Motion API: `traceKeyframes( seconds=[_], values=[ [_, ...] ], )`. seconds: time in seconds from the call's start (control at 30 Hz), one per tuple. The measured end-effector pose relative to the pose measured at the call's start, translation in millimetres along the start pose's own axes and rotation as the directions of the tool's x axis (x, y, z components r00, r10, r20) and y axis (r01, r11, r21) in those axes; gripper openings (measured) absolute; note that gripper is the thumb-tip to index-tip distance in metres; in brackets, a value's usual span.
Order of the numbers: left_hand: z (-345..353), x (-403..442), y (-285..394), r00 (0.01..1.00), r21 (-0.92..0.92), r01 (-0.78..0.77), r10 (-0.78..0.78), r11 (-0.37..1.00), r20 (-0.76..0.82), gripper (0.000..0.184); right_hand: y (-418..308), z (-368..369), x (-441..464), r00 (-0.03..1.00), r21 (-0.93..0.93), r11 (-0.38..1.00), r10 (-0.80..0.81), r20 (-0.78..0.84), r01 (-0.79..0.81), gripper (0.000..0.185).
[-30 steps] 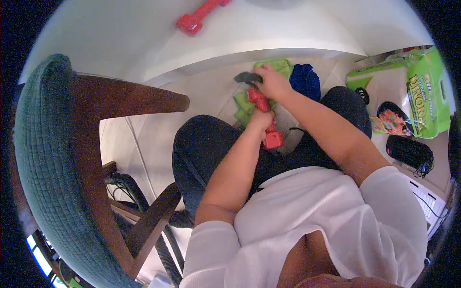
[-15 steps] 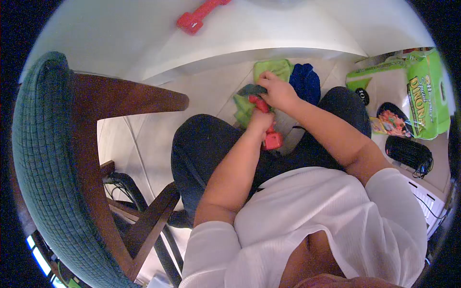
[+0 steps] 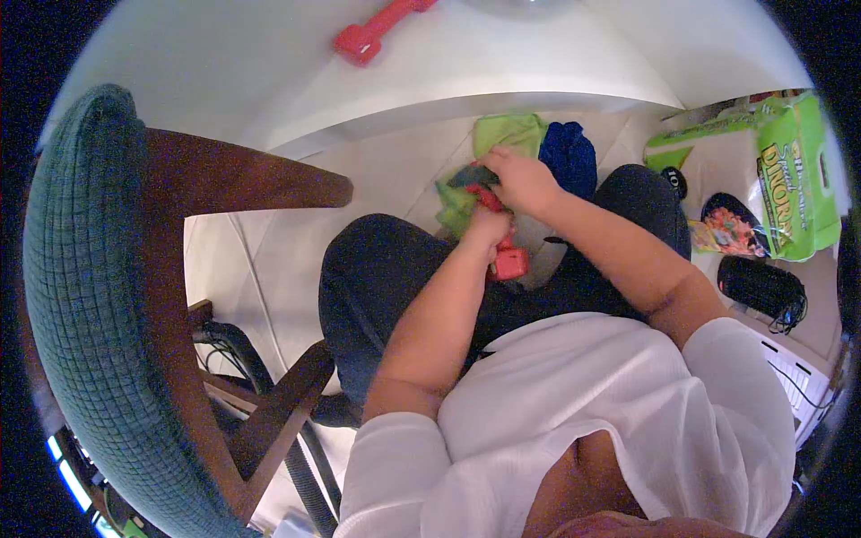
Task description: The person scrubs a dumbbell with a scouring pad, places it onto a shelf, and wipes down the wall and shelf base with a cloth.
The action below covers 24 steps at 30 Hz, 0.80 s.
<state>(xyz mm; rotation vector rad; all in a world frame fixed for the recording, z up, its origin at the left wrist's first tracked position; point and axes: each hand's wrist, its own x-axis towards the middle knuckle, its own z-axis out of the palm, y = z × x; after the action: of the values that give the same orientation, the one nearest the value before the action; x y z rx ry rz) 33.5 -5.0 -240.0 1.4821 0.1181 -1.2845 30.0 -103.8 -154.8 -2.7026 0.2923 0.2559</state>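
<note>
My left hand (image 3: 488,228) is wrapped round the handle of a red dumbbell (image 3: 511,263), whose near end shows below my fingers. Pinched in my right hand (image 3: 520,179), a dark grey-green cloth (image 3: 473,176) lies over the dumbbell's far end. Beneath and beyond are a light green cloth (image 3: 508,133) and, left of the dumbbell, another green cloth (image 3: 454,208). A dark blue cloth (image 3: 569,160) rests on the floor right of the light green one.
A second red dumbbell (image 3: 359,43) lies on the white surface ahead. On the left stands a wooden chair (image 3: 251,175) with a green cushion (image 3: 85,296). At the right are a green-and-clear package (image 3: 798,188), a black cable-wrapped device (image 3: 762,289) and a white slotted box (image 3: 794,363).
My right hand has moved down and nearer my left hand, bringing the dark cloth from beyond the dumbbell onto its far end. My left hand keeps its hold.
</note>
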Motion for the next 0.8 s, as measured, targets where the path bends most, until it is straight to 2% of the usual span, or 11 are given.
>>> traceKeyframes(
  seconds=[0.07,0.17,0.27,0.33,0.37,0.43,0.53,0.67,0.8],
  values=[
    [-1.0,-7.2,7.0,1.0,0.002,-0.023,0.023,1.0,-0.018,0.025,-6.2,0.2,1.9,0.998,-0.034,0.998,0.062,-0.002,-0.062,0.034],
    [2.0,-8.3,7.1,0.985,0.021,-0.163,0.164,0.986,-0.051,0.018,-8.0,3.7,10.8,0.995,-0.034,0.995,0.09,-0.045,-0.092,0.032],
    [-0.7,4.0,-6.0,0.994,-0.003,-0.097,0.096,0.995,-0.052,0.015,-4.6,8.7,21.8,0.992,-0.016,0.992,0.128,-0.021,-0.129,0.031],
    [-4.1,-1.1,0.7,1.0,-0.021,0.007,-0.008,1.0,-0.028,0.021,1.1,12.2,33.1,0.986,-0.015,0.987,0.162,-0.029,-0.162,0.032],
    [-4.7,-3.7,4.1,0.998,-0.026,0.06,-0.061,0.998,-0.014,0.024,6.1,12.6,36.0,0.981,0.041,0.981,0.189,-0.053,-0.187,0.032],
    [-5.3,-2.0,0.5,0.999,-0.026,0.04,-0.04,0.999,-0.019,0.024,15.4,9.4,37.9,0.963,0.154,0.96,0.249,-0.1,-0.233,0.032],
    [-5.4,-3.9,2.9,1.0,-0.023,0.031,-0.031,0.999,-0.001,0.023,32.0,10.6,29.8,0.983,0.102,0.994,-0.025,-0.181,0.044,0.033],
    [-1.7,10.5,-14.0,0.999,-0.135,-0.038,0.039,0.99,0.006,0.023,17.0,9.7,4.4,0.991,0.0,0.996,-0.088,-0.1,0.089,0.034],
    [-4.2,-0.1,-1.7,0.999,-0.01,-0.009,0.008,1.0,-0.054,0.024,9.3,12.5,18.8,0.995,0.007,0.999,-0.033,-0.092,0.033,0.035]
  ],
)
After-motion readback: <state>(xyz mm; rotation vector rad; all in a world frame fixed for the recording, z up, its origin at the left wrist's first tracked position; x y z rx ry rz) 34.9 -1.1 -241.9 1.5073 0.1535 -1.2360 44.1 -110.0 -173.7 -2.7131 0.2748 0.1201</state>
